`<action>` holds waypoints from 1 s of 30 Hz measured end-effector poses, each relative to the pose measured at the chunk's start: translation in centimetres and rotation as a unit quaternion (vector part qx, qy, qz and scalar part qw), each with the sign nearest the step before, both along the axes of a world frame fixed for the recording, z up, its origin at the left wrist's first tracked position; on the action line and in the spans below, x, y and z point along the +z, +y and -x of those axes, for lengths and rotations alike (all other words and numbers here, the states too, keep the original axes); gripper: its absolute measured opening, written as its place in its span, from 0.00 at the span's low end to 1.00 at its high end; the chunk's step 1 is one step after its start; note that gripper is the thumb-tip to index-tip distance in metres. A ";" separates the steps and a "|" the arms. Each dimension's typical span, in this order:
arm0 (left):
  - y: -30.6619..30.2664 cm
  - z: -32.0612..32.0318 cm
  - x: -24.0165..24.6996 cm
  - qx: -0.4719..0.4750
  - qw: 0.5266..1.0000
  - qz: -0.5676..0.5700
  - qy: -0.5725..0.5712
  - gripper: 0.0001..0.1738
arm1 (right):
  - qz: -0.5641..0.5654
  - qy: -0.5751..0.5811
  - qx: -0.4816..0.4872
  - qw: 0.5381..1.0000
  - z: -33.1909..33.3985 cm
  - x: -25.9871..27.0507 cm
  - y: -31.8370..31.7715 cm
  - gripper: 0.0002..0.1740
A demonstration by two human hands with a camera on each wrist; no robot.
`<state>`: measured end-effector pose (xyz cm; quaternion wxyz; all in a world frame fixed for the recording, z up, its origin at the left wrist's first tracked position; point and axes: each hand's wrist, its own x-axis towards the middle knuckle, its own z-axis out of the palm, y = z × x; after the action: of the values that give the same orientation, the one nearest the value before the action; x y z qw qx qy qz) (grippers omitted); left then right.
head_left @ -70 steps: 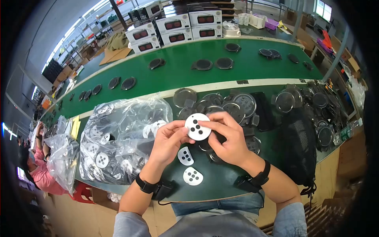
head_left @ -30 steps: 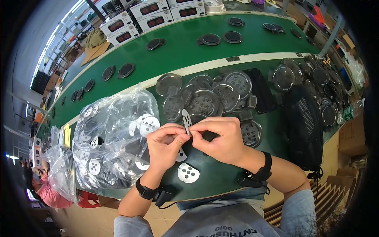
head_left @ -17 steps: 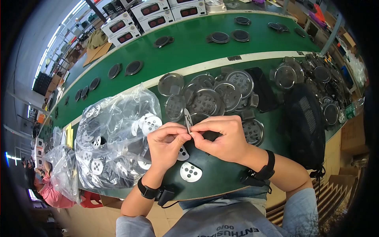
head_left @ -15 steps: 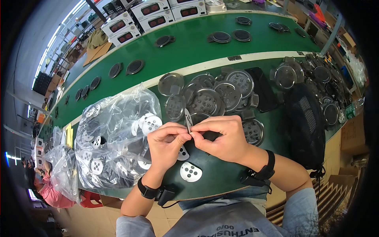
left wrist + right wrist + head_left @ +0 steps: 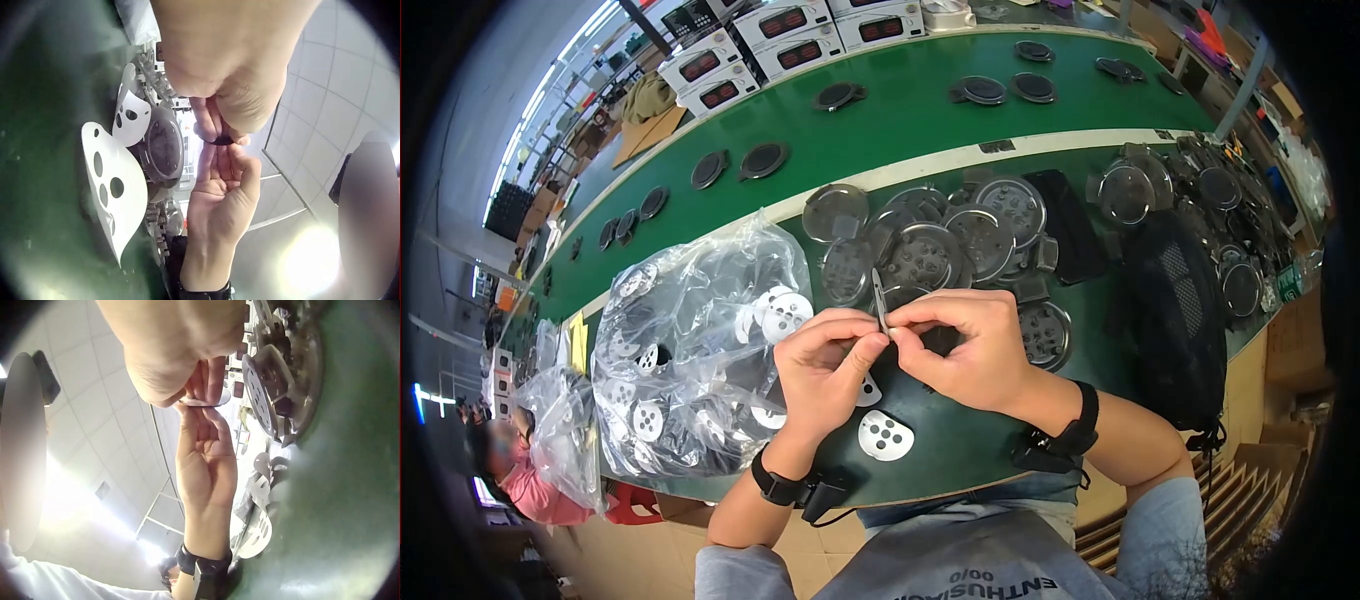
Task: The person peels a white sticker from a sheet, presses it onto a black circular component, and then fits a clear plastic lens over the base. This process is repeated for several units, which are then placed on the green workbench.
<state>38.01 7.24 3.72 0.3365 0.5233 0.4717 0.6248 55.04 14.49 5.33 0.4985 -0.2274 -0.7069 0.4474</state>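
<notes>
In the head view, a thin white disc [image 5: 879, 295] with dark round holes stands edge-on between my two hands. My left hand [image 5: 822, 372] pinches its lower edge from the left, thumb and fingertips together. From the right, my right hand [image 5: 968, 345] pinches the same edge, so the fingertips of both hands meet. The disc's dark side [image 5: 219, 141] shows in the left wrist view. Below the hands a white holed piece with one flattened side [image 5: 886, 436] lies on the green table. A similar white piece [image 5: 867, 392] is partly hidden by my left hand.
A clear plastic bag [image 5: 700, 350] of white holed discs lies left. Clear-rimmed round dark housings [image 5: 920, 256] are heaped ahead, with a black mesh pouch [image 5: 1175, 310] to the right. Past a pale strip, round dark parts [image 5: 763, 160] sit on a green surface. Boxes [image 5: 800, 50] stand behind.
The disc has turned from facing the head camera to edge-on, still pinched by both hands. The head view has shifted. Lately, dark parts on the far green surface have slid right.
</notes>
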 end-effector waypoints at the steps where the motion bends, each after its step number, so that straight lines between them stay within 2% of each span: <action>1: 0.0 0.0 0.0 -0.003 1.000 -0.007 0.003 0.06 | -0.004 0.002 0.004 1.000 -0.1 0.0 0.1 0.06; 11: -0.1 -0.2 0.3 -0.010 0.994 -0.035 0.104 0.06 | -0.035 -0.023 -0.015 0.999 -0.3 -0.2 0.1 0.06; 17: -0.1 -0.3 0.5 0.003 0.999 -0.012 0.045 0.06 | -0.040 0.002 -0.019 0.999 0.0 -0.4 0.1 0.06; 30: 0.0 -0.3 0.6 0.010 0.997 -0.023 0.079 0.06 | -0.048 -0.001 -0.004 0.999 -0.2 -0.2 0.2 0.06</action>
<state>38.35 7.19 4.32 0.2799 0.5738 0.4872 0.5959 55.19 14.67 5.14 0.5099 -0.2071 -0.7270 0.4107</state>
